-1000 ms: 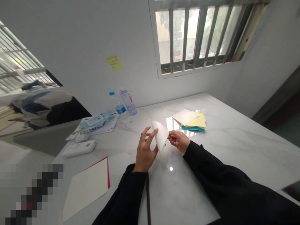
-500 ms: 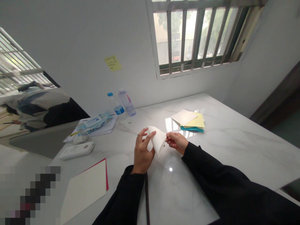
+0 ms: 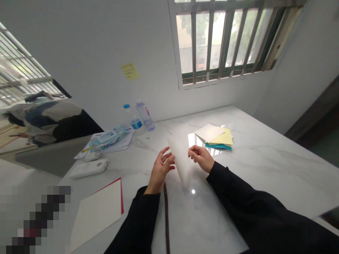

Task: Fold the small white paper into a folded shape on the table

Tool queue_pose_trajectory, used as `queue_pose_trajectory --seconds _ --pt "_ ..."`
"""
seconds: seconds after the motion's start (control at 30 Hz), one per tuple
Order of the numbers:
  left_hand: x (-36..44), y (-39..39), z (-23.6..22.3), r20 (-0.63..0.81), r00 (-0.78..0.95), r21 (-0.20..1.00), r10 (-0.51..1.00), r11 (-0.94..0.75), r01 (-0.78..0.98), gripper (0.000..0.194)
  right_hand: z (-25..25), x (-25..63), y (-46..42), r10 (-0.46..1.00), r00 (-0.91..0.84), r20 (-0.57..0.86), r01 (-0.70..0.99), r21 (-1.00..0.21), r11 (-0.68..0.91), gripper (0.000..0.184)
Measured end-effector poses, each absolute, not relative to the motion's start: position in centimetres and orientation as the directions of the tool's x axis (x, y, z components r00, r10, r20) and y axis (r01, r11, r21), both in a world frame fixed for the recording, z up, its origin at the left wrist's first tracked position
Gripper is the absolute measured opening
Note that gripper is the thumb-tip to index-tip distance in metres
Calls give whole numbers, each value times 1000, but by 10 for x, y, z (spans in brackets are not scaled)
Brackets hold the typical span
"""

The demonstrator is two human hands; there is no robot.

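A sheet of white paper stands tilted and slightly blurred between my two hands above the marble-patterned table. My left hand has its thumb and fingers at the sheet's left edge, holding it. At the right edge, my right hand is closed in a pinch; the exact contact of its fingertips is hard to see. Beyond my right hand lies a small stack of coloured papers, with pale, yellow and teal sheets. Left of my left forearm rests a cream sheet over a red one.
Two plastic bottles stand by the wall. A tissue pack lies on papers, with a cable and a white device nearer. A dark strap hangs by my left forearm. Another person is at the far left.
The white sheet was curled over toward my left fingers and now stands straighter. My left hand has turned slightly and its fingers have shifted along the edge. My right hand has barely moved.
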State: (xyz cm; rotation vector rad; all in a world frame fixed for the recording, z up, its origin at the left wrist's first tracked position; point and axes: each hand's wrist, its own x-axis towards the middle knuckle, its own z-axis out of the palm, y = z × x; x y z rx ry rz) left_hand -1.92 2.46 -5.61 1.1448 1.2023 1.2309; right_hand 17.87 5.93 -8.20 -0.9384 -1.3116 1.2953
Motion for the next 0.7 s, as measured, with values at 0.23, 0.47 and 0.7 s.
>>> queue_pose_trajectory --seconds 0.23,0.47,0.7 --pt "-17 20 -51 -83 8 991 997 84 -105 69 -80 181 58 970 -157 186 -29 -983 184 20" --pt "-15 20 -50 -91 12 987 996 92 -131 61 -80 182 59 969 -151 193 3 -981 196 21" --pt "-15 18 -46 -101 50 969 994 110 -220 63 -81 182 60 968 -165 187 9 -982 191 22"
